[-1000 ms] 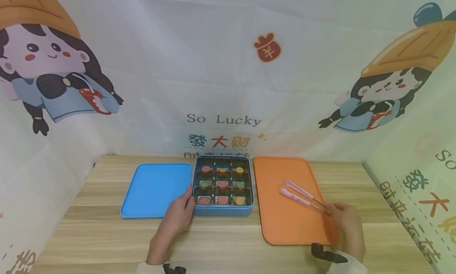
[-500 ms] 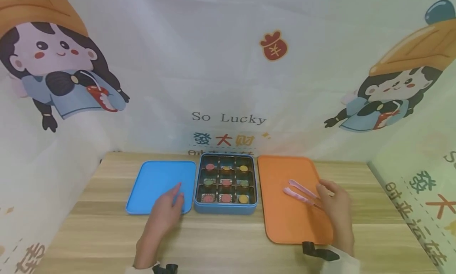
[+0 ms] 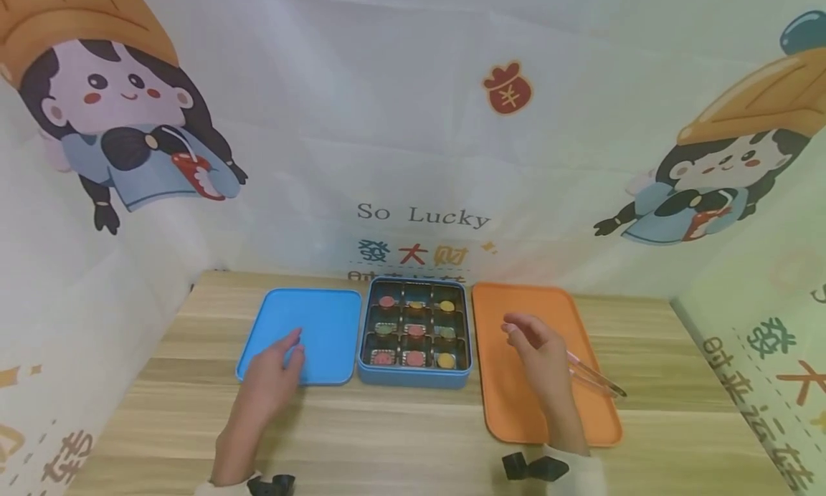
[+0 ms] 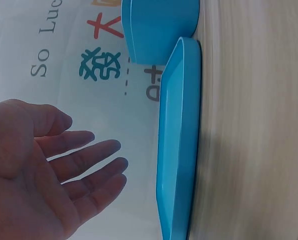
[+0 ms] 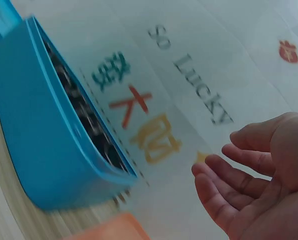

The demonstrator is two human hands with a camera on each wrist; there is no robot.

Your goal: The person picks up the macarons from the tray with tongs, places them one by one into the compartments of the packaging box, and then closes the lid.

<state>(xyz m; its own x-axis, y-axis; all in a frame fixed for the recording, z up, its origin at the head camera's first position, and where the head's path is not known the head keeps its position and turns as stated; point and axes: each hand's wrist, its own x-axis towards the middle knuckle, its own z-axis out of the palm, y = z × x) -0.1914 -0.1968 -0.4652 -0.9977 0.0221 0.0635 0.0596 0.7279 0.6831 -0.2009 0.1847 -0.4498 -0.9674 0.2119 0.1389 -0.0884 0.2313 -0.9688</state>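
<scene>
A blue square tin stands on the table; its black divided insert holds small round pieces in red, yellow and green. Left of it lies its shallow blue lid, rim up. My left hand hovers over the lid's near edge, fingers extended and apart from it, as the left wrist view also shows. Above the orange tray, my right hand hangs with loosely bent fingers and nothing between them. The pink-tipped tongs lie on that tray, partly hidden behind the right hand.
The wooden table runs up to a white printed cloth at the back and sides. The orange tray sits just right of the tin.
My left hand has left the tin's side and moved left over the lid. My right hand has let go of the tongs and moved left over the tray. The view has shifted slightly.
</scene>
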